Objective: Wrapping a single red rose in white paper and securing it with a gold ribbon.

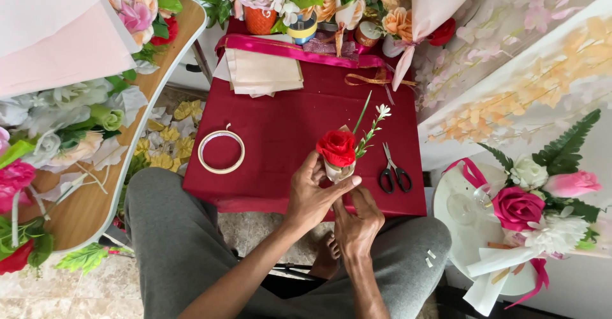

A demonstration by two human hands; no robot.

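Both my hands hold a small bouquet over the near edge of a dark red cloth (pixel 280 127). The bouquet has a red rose (pixel 336 147), a green sprig with tiny white blossoms (pixel 375 124) and a pale paper wrap (pixel 336 171). My left hand (pixel 312 194) grips the wrap from the left, thumb across its front. My right hand (pixel 357 223) is below it, fingers pinching the bottom of the wrap.
Black-handled scissors (pixel 394 173) lie right of the bouquet, a tape ring (pixel 221 152) to the left. Folded beige paper (pixel 262 71) and ribbons lie at the cloth's far end under potted artificial flowers. A wooden table (pixel 89 210) with flowers stands left; a finished bouquet (pixel 529 210) lies right.
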